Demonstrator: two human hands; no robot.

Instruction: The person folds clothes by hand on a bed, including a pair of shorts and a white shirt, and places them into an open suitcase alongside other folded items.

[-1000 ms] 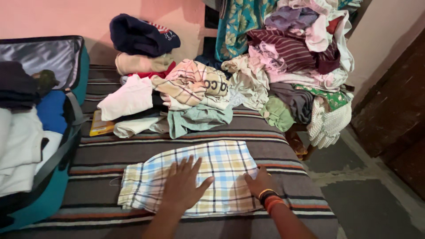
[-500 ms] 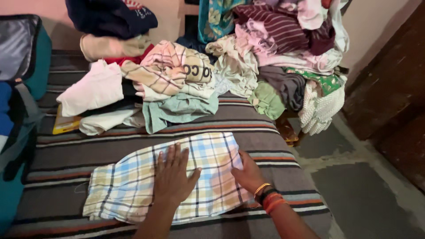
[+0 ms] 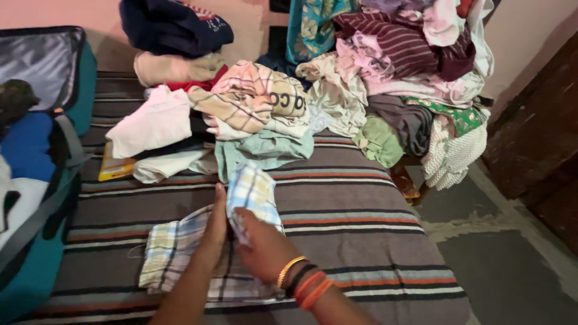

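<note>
A pale plaid checked cloth (image 3: 180,253) lies on the striped bedspread (image 3: 361,241) in front of me. My right hand (image 3: 262,244), with several bangles at the wrist, grips the cloth's right edge and holds it lifted and folded over toward the left. My left hand (image 3: 214,225) stands edge-on against the middle of the cloth, fingers straight, along the fold line.
An open teal suitcase (image 3: 36,180) with folded clothes sits at the left. Loose garments (image 3: 253,114) lie across the back of the bed, and a tall heap of clothes (image 3: 409,66) fills the back right. A yellow flat item (image 3: 114,168) lies near the suitcase. Floor shows at the right.
The cloth lay flat under both hands. My right hand has since lifted its right side and swung it over to the left, and my left hand turned edge-on at the middle.
</note>
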